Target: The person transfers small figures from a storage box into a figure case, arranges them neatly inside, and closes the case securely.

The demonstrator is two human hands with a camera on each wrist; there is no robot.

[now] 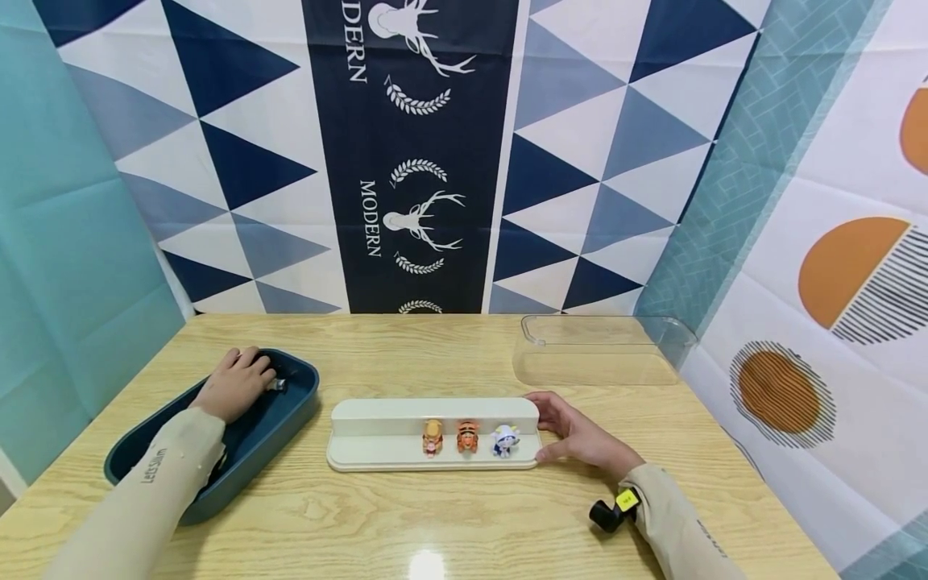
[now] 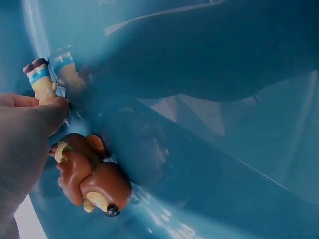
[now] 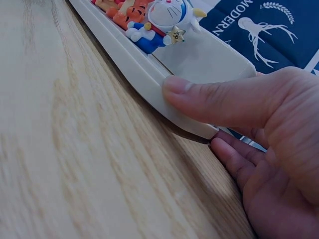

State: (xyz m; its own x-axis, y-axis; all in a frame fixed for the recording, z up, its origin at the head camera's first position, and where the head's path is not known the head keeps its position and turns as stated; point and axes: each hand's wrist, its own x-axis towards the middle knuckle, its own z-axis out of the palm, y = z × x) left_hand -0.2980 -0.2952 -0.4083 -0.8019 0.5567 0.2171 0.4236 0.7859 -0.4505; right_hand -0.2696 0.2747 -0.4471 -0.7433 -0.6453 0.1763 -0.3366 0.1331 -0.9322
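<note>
My left hand (image 1: 235, 387) reaches into a dark blue bin (image 1: 286, 439) at the left. In the left wrist view its thumb and finger pinch a small figurine (image 2: 42, 82) with a light blue band. Just below lies a brown toy figure (image 2: 94, 174) on the bin's shiny surface. My right hand (image 1: 583, 439) grips the right end of a white stepped display stand (image 1: 377, 459), thumb on its front rim. On the lower step stand a yellow bear figurine (image 1: 432, 437), an orange tiger figurine (image 1: 467, 437) and a white-and-blue figurine (image 1: 504, 441).
A transparent cover (image 1: 602, 362) sits at the back right of the wooden table (image 1: 406, 524). Patterned cloth (image 1: 420, 161) hangs behind the table. A small black camera (image 1: 607, 515) is strapped to the right wrist.
</note>
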